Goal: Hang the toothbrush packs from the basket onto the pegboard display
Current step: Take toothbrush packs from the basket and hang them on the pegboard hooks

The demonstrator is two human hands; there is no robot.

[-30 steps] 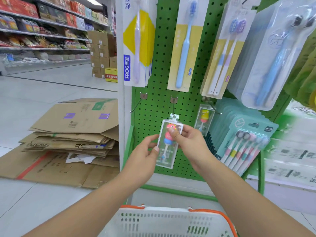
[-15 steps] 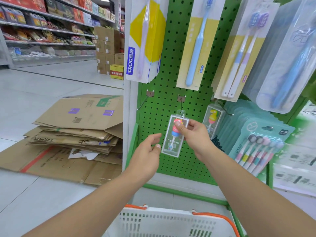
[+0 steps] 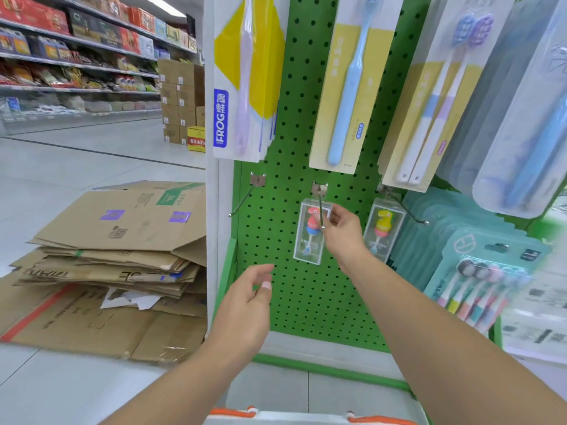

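- The green pegboard point(image 3: 306, 286) fills my view. If I lean on it or snag the big hanging packs overhead, they could swing on their hooks and knock the small pack loose.
- The basket point(image 3: 310, 417) shows only as a white rim with orange trim at the bottom edge. I cannot see inside it, so I can't say how many packs are left. Reaching down blind risks tipping it or grabbing the wrong item.
- My left hand point(image 3: 245, 314) hovers below and left of the pack, fingers relaxed and holding nothing. It is too low to catch the pack if it drops.
- My right hand point(image 3: 340, 231) is at the pack's upper right edge, fingers curled; I think they pinch the pack's corner by the hook wire, though the view there is cramped.
- The red toothbrush pack point(image 3: 311, 233) hangs on the middle hook point(image 3: 320, 207), just left of a yellow one. It looks threaded only partway along the wire, judging by the hook tip in front of it. Letting go with a tug outward could slide it off the end.
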